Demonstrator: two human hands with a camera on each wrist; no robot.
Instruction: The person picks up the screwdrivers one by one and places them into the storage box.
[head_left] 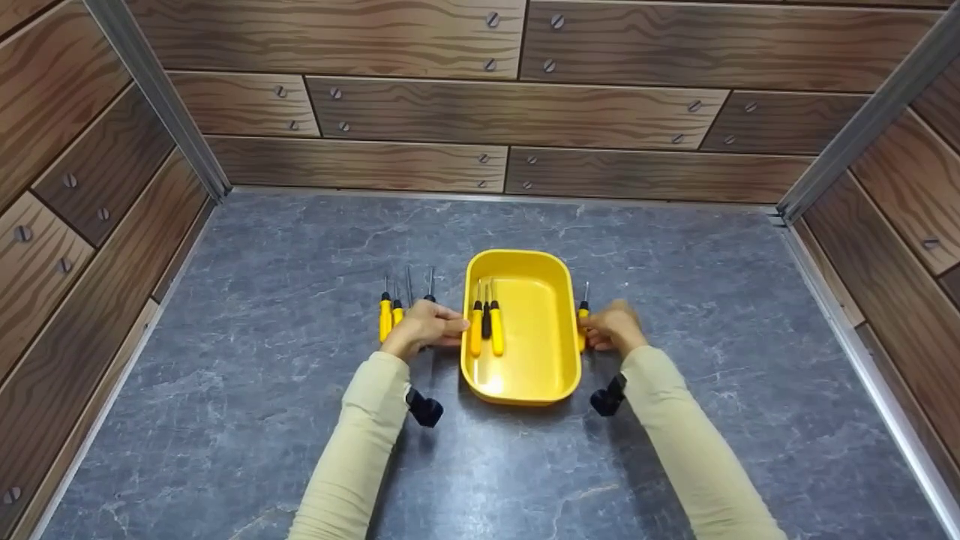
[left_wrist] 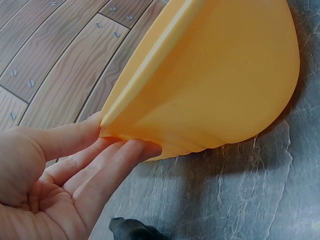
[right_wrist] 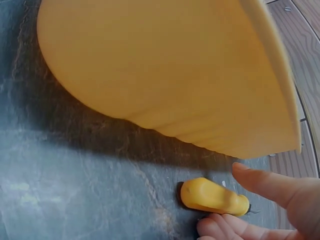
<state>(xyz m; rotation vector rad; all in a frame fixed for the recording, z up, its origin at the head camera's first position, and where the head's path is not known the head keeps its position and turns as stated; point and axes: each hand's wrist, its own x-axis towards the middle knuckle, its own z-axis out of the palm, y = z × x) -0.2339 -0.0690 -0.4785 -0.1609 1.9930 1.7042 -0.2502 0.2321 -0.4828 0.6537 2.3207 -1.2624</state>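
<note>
Yellow bin (head_left: 540, 315) at ctr of head view, longer sides running up the frame; L hand (head_left: 429, 326) pinches its L rim btwn thumb & fingers, grip seen at lower L of L wrist view; 3 screwdrivers (head_left: 486, 321) lie in L half of bin, 2 w/ yellow hdls & a blk one btwn, shafts twd top of frame; R hand (head_left: 615, 326) is just R of bin, at lower R of R wrist view, thumb & fingers apart w/ a yellow-hdl screwdriver (right_wrist: 207, 194) btwn them, thumb clear of the hdl, can't tell if fingertips touch it; 4 more screwdrivers (head_left: 385, 316) in a row ctr-L of head view, 2 hdls mostly hidden by L hand; grey marbled tabletop (head_left: 262, 315) below, wood-plank wall (head_left: 420, 112) across top of frame
</note>
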